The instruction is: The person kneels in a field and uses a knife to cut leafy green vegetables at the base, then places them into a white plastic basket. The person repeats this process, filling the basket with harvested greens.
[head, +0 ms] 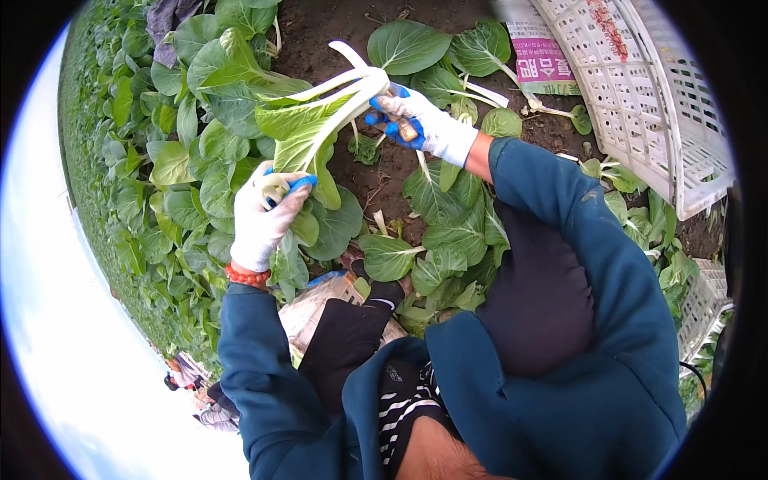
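A cut leafy green like bok choy (336,120), with thick white stalks, is held up between my hands. My left hand (270,210), in a white glove with blue fingertips, grips it at the leaf end; a pale loop (275,187) shows in that hand, perhaps a bent stalk. My right hand (420,120), gloved likewise, is closed around a short wooden handle (409,129) and sits against the white stalk base. Whatever the handle belongs to is hidden. Below the hands, loose leaves (441,198) lie on bare soil (390,174).
Dense rows of growing greens (180,198) fill the left side. A white plastic crate (636,96) stands upper right beside a printed bag (546,66) bearing writing. Another crate (705,300) is at far right. Grey cloth (168,27) lies upper left. People (204,399) are in the distance.
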Action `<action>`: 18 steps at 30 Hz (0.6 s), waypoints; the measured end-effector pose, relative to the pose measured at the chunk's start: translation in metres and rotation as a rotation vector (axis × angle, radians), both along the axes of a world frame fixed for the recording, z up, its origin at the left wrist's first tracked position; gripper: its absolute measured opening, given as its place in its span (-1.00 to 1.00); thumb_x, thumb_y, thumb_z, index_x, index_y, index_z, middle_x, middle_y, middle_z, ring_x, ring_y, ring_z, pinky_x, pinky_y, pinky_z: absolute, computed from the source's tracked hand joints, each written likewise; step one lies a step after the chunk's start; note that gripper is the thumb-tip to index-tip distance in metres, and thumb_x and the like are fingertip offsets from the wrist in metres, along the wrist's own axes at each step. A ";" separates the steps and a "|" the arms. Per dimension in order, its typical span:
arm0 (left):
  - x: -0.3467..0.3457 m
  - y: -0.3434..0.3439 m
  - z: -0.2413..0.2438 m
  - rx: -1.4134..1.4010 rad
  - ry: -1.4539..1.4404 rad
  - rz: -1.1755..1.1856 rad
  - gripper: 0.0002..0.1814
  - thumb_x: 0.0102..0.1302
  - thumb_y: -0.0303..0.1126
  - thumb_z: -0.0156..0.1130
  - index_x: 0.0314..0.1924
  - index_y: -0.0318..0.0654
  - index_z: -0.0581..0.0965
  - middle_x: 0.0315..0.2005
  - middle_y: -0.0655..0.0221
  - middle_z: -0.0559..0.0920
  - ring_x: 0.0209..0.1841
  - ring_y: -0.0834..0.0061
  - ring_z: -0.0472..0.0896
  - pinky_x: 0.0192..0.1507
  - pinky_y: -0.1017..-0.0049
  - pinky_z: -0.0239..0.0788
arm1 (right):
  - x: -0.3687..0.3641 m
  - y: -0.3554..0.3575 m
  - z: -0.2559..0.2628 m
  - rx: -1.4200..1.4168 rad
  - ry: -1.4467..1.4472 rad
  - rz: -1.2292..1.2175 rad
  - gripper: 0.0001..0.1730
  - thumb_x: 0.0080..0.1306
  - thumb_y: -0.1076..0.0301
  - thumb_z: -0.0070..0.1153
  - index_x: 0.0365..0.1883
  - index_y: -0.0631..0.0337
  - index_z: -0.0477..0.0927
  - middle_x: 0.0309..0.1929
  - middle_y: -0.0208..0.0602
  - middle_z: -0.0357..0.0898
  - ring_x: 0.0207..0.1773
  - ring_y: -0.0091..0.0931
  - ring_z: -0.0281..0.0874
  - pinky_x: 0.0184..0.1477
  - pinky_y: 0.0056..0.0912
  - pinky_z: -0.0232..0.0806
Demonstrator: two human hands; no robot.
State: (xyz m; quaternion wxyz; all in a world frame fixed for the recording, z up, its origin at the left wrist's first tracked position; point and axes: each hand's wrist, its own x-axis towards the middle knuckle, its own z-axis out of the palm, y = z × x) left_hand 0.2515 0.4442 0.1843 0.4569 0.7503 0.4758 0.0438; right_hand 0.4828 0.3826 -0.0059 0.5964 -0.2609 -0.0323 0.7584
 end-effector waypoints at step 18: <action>0.088 -0.041 0.098 -0.005 0.121 0.052 -0.57 0.33 -0.39 0.26 0.20 -0.29 0.55 -0.16 0.35 0.69 -0.21 0.63 0.56 -0.10 0.57 0.42 | 0.055 -0.052 0.022 -0.118 0.248 -0.107 -0.81 0.35 0.34 0.21 -0.13 0.21 0.55 -0.42 -0.44 0.56 -0.58 -0.67 0.43 -0.59 -0.67 0.36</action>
